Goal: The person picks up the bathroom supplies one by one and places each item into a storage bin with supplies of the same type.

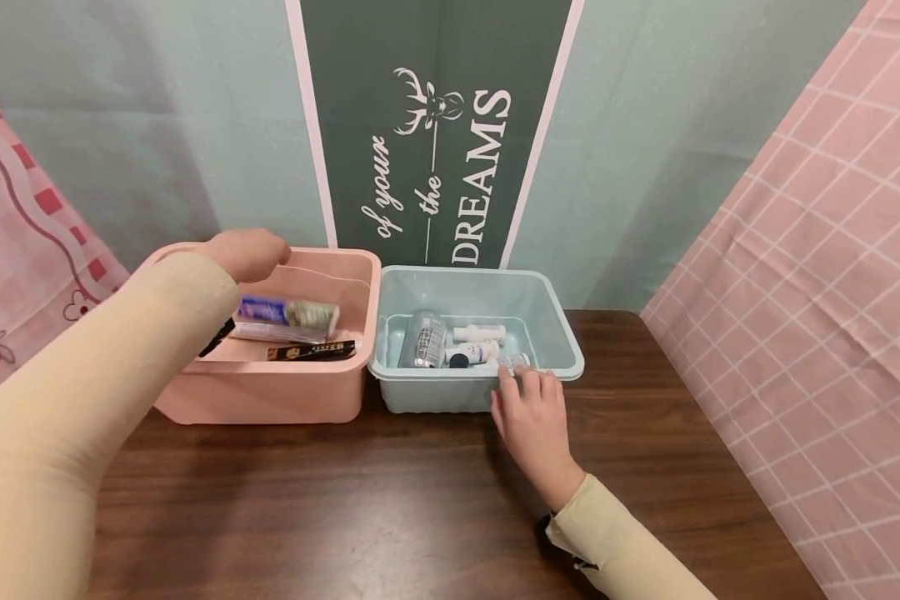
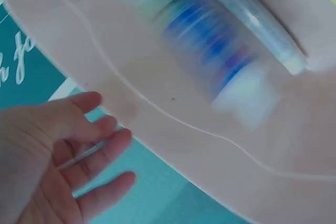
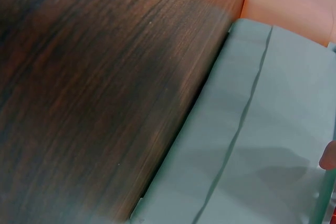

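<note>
My left hand [image 1: 251, 252] hovers at the back rim of the pink bin [image 1: 270, 400], its fingers loosely bent with nothing between them in the left wrist view. Inside that bin, a blurred cylinder with a blue band [image 2: 205, 40] and a whitish end lies apart from the fingers. Along the front rim of the light blue bin [image 1: 442, 396], my right hand [image 1: 532, 421] rests with relaxed fingers over the edge. Just inside, near those fingertips, is a small clear item [image 1: 515, 361]. Only one right fingertip [image 3: 329, 157] shows in the right wrist view.
The bins stand side by side on a dark wooden table [image 1: 292, 500]. A grey can [image 1: 425, 340] and several small white bottles [image 1: 480, 333] lie in the blue bin. A black packet [image 1: 318, 351] lies in the pink one. Cloth hangs behind and on both sides.
</note>
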Available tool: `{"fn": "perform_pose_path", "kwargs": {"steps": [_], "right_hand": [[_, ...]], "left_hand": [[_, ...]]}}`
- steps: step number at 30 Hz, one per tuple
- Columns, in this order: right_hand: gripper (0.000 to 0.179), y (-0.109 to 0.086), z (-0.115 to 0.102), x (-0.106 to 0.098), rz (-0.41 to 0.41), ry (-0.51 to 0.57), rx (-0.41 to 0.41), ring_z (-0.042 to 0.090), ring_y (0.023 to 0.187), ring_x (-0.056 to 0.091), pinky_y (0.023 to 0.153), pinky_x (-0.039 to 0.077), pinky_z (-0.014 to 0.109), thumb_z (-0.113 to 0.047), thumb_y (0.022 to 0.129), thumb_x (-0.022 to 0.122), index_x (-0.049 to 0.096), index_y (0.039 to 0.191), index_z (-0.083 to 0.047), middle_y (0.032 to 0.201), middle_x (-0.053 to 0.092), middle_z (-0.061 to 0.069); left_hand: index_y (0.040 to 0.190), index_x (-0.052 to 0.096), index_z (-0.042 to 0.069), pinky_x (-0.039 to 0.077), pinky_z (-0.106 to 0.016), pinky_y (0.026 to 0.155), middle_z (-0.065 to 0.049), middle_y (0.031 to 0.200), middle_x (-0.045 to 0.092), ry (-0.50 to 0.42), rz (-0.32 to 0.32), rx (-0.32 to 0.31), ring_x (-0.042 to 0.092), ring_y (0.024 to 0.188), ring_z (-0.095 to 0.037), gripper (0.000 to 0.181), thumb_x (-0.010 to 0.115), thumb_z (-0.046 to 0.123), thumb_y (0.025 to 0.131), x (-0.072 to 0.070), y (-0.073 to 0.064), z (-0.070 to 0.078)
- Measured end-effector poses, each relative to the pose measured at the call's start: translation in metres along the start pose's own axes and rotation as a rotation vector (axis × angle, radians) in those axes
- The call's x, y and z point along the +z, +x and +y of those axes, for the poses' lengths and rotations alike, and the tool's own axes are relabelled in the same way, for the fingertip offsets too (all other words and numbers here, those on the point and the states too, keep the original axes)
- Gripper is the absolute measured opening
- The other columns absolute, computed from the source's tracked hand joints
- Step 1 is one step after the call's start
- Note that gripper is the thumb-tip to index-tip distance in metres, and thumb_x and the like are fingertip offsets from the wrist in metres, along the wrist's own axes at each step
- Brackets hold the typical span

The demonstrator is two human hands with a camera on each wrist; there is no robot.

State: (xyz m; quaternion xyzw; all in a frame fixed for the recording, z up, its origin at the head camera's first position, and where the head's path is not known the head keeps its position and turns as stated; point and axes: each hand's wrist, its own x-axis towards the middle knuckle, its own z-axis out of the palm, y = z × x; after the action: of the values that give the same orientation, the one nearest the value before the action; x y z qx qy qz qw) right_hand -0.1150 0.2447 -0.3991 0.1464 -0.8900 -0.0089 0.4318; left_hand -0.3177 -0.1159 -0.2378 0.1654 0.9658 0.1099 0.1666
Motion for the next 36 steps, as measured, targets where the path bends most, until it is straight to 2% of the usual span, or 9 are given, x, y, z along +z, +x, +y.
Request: {"fn": "perform_pose_path", "kwargs": {"steps": [4, 9, 14, 17, 22, 24, 30, 35, 36], "right_hand": [[0.032, 0.0, -0.001, -0.003, -0.025, -0.006, 0.004, 0.039, 0.08, 0.048, 0.082, 0.041, 0.055, -0.018, 0.083, 0.056, 0.06, 0.107, 0.002, 0.098, 0.053, 0.021], [0.032, 0.0, -0.001, -0.004, -0.052, -0.006, 0.006, 0.039, 0.081, 0.048, 0.083, 0.041, 0.055, -0.018, 0.084, 0.056, 0.06, 0.108, 0.002, 0.099, 0.053, 0.021], [0.032, 0.003, 0.001, -0.002, -0.067, -0.007, 0.002, 0.039, 0.081, 0.047, 0.082, 0.04, 0.053, -0.018, 0.084, 0.058, 0.06, 0.109, 0.002, 0.1, 0.053, 0.021], [0.032, 0.006, 0.003, 0.0, -0.068, 0.001, -0.009, 0.039, 0.081, 0.047, 0.079, 0.041, 0.052, -0.018, 0.084, 0.058, 0.06, 0.109, 0.002, 0.1, 0.053, 0.021], [0.032, 0.01, 0.008, 0.001, -0.091, 0.015, -0.017, 0.037, 0.08, 0.047, 0.072, 0.041, 0.048, -0.018, 0.084, 0.058, 0.059, 0.11, 0.002, 0.1, 0.053, 0.019], [0.033, 0.011, 0.009, 0.0, -0.104, 0.023, -0.017, 0.037, 0.081, 0.047, 0.071, 0.041, 0.048, -0.017, 0.083, 0.06, 0.059, 0.11, 0.002, 0.1, 0.053, 0.02], [0.039, 0.014, 0.013, -0.003, -0.149, 0.033, -0.007, 0.039, 0.084, 0.047, 0.075, 0.042, 0.049, -0.017, 0.08, 0.065, 0.059, 0.114, 0.002, 0.101, 0.053, 0.021], [0.044, 0.017, 0.014, -0.007, -0.195, 0.035, 0.009, 0.039, 0.086, 0.047, 0.078, 0.042, 0.048, -0.018, 0.079, 0.068, 0.057, 0.117, 0.002, 0.103, 0.052, 0.021], [0.045, 0.017, 0.014, -0.008, -0.198, 0.037, 0.009, 0.039, 0.087, 0.047, 0.079, 0.042, 0.048, -0.018, 0.078, 0.068, 0.057, 0.117, 0.002, 0.104, 0.052, 0.021]], "left_hand": [[0.132, 0.044, -0.002, 0.035, -0.06, 0.093, -0.031, 0.131, 0.042, 0.054, 0.004, 0.02, 0.045, 0.11, -0.043, 0.039, 0.036, 0.012, 0.096, -0.001, 0.0, -0.001], [0.126, 0.051, -0.005, 0.039, -0.057, 0.089, -0.031, 0.124, 0.049, 0.229, 0.024, 0.095, 0.05, 0.107, -0.043, 0.037, 0.043, -0.002, 0.09, -0.001, -0.001, -0.003], [0.124, 0.053, -0.005, 0.041, -0.057, 0.089, -0.031, 0.121, 0.052, 0.338, 0.015, 0.11, 0.051, 0.107, -0.044, 0.035, 0.05, 0.002, 0.089, -0.002, -0.001, -0.004], [0.127, 0.051, -0.006, 0.032, -0.063, 0.093, -0.03, 0.125, 0.05, 0.335, 0.0, 0.096, 0.046, 0.113, -0.047, 0.038, 0.051, 0.009, 0.091, -0.002, -0.004, -0.003], [0.135, 0.042, -0.007, 0.008, -0.071, 0.097, -0.03, 0.134, 0.042, 0.292, -0.012, 0.084, 0.033, 0.124, -0.05, 0.046, 0.047, 0.016, 0.095, -0.003, -0.01, 0.0], [0.137, 0.039, -0.006, 0.005, -0.071, 0.097, -0.03, 0.137, 0.039, 0.282, -0.005, 0.079, 0.03, 0.126, -0.051, 0.048, 0.045, 0.017, 0.096, -0.002, -0.013, 0.003], [0.135, 0.042, -0.003, 0.015, -0.071, 0.097, -0.028, 0.135, 0.043, 0.327, 0.093, 0.122, 0.036, 0.124, -0.048, 0.047, 0.046, 0.02, 0.095, 0.015, -0.025, 0.01], [0.135, 0.044, 0.0, 0.016, -0.071, 0.096, -0.025, 0.137, 0.042, 0.308, 0.166, 0.128, 0.035, 0.125, -0.047, 0.046, 0.043, 0.021, 0.094, 0.033, -0.039, 0.011], [0.133, 0.047, 0.002, 0.021, -0.07, 0.095, -0.024, 0.134, 0.045, 0.306, 0.186, 0.129, 0.04, 0.122, -0.046, 0.044, 0.042, 0.021, 0.094, 0.036, -0.042, 0.011]]}}
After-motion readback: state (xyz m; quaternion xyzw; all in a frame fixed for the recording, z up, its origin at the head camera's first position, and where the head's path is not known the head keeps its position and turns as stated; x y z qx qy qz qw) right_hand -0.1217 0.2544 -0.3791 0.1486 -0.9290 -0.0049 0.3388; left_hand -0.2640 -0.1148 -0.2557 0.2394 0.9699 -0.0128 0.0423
